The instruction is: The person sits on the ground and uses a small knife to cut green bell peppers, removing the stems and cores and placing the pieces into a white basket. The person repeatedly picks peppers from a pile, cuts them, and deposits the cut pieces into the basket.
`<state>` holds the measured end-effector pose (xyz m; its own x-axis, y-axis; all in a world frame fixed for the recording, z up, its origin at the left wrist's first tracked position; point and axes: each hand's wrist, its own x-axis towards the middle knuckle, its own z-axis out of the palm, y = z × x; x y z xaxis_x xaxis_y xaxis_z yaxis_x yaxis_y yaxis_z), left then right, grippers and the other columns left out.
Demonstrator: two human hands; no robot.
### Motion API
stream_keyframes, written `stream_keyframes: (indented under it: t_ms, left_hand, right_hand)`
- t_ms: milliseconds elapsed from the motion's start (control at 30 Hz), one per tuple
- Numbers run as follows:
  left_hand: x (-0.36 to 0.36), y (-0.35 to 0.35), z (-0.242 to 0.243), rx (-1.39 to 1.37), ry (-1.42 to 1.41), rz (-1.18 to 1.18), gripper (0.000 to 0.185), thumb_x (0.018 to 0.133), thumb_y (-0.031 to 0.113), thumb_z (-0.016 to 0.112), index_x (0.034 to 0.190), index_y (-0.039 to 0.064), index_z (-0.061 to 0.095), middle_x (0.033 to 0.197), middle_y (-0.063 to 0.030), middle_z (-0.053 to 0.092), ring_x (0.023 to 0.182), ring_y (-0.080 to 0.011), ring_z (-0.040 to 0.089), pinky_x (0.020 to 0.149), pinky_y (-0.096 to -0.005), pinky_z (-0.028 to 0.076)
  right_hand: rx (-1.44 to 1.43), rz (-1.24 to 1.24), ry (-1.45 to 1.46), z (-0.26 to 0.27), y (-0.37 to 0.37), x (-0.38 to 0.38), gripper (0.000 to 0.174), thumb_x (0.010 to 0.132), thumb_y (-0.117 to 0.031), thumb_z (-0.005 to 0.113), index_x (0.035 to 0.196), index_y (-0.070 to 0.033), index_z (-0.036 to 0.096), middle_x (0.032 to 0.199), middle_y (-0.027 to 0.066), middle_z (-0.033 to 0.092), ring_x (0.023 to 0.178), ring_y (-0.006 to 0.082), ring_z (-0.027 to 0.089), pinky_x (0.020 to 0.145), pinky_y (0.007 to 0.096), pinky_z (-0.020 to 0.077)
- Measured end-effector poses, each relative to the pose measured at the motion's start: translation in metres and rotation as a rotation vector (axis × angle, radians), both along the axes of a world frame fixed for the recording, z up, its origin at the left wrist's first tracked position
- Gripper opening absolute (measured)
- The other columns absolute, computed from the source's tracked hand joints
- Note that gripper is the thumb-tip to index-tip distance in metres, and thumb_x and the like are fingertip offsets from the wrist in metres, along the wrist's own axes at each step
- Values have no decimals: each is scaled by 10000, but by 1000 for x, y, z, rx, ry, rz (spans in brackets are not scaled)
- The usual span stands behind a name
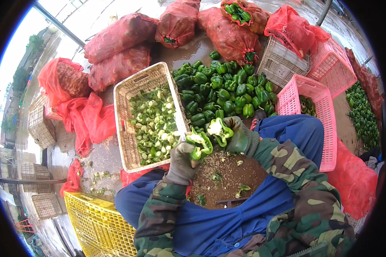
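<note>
A split green bell pepper is parted between my two gloved hands. My left hand (181, 160) grips one pepper half (200, 145), its pale core and hollow turned up. A short shiny edge, perhaps a blade, shows above the left fingers; the glove hides the rest. In my right hand (241, 136) is the other pepper half (220, 131), with white pith and seeds showing. Just left of the hands, a dirty off-white plastic crate (119, 125) holds many pale pepper cores and green stems. Beyond my hands lies a heap of whole green bell peppers (223, 93).
A pink plastic crate (328, 135) with cut peppers inside stands by my right knee. Filled red mesh sacks (120, 37) line the far side. A yellow crate (99, 225) sits at my left. Seeds and scraps litter the wet floor (225, 170) between my legs.
</note>
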<state>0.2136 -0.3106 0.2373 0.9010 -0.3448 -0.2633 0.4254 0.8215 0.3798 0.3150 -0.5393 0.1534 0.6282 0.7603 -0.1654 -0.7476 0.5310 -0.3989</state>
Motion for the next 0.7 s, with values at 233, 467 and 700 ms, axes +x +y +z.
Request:
stream_keyframes:
  t_ms: [233,467,700]
  left_hand:
    - [-2,-21,17,638,36,132,342,903,152,790,1204,55,660,846,-17,710,566,-66,555,488,-214,431]
    - [-2,-40,28,1009,-107,153,548,899,96,812,1390,24,578,1074,-23,682,806,-45,631,650,-193,496]
    - [6,-33,25,1141,-200,153,458,900,36,752,1339,-18,633,955,0,700,720,-32,601,610,-197,469]
  right_hand:
    - [-1,-20,247,69,11,-11,325,1008,-194,514,1205,-12,697,1240,162,720,1203,329,676,1106,557,527]
    - [-490,-200,-249,83,20,-25,467,1146,-430,488,1308,-18,635,1171,82,704,1007,170,705,930,342,604]
    - [-816,-201,-1120,45,27,-25,325,1094,-144,561,1391,-58,663,1262,137,709,1110,211,695,1009,294,551]
